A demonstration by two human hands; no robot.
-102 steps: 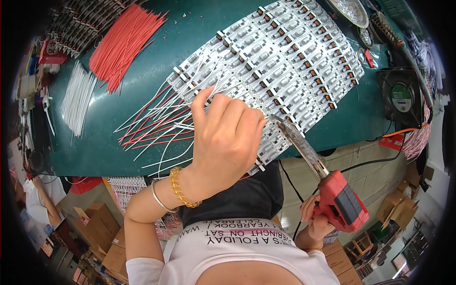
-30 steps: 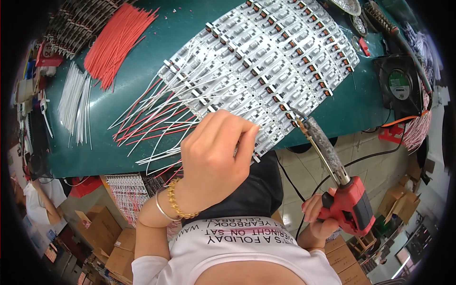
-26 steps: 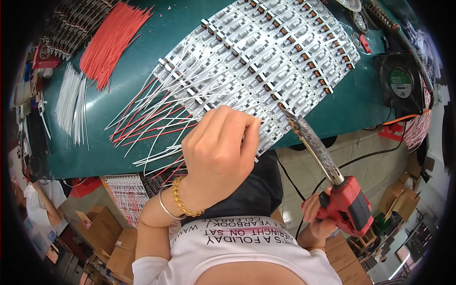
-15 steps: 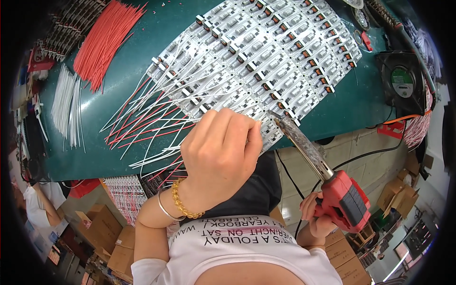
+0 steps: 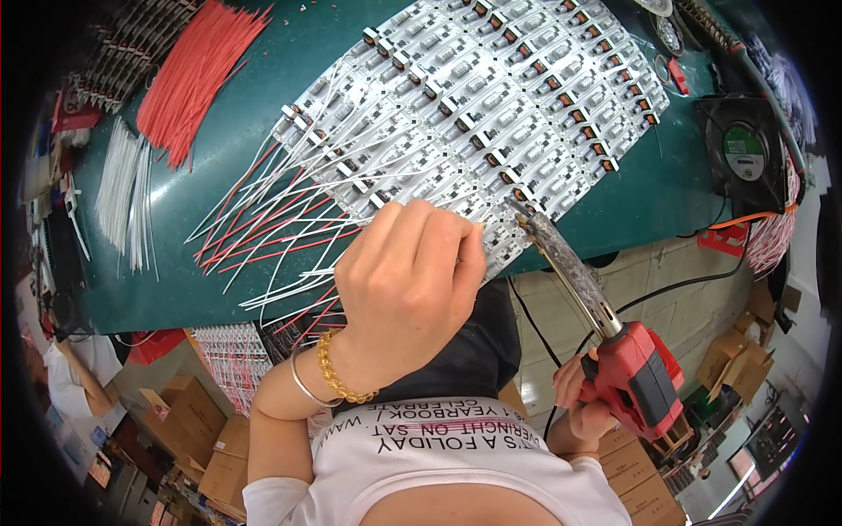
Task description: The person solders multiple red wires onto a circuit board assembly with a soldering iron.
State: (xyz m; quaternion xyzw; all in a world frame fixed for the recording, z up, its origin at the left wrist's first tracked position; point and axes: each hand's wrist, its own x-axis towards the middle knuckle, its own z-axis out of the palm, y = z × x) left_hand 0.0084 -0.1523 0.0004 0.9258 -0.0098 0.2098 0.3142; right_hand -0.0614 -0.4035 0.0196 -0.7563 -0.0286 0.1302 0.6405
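Note:
My right hand (image 5: 581, 399) grips a red and black soldering gun (image 5: 636, 377) by its handle. The gun's dark, worn tip reaches up and left over the near right edge of a large white circuit board panel (image 5: 478, 114). My left hand (image 5: 408, 280) is closed in a pinch at the panel's near edge, just left of the tip. Whatever its fingers hold is hidden behind the hand. Several white and red wires (image 5: 281, 206) run from the panel's left part and fan out over the green table to the left.
Bundles of red wires (image 5: 197, 79) and white wires (image 5: 127, 188) lie on the green table (image 5: 219, 302) at the left. A black fan (image 5: 745, 153) stands at the right edge, near an orange cable. Cardboard boxes (image 5: 189, 416) are on the floor. Another person's arm (image 5: 83, 373) shows far left.
The soldering gun's tip has shifted slightly right and up, off its earlier spot by my left fingers. My left hand and the panel have hardly moved.

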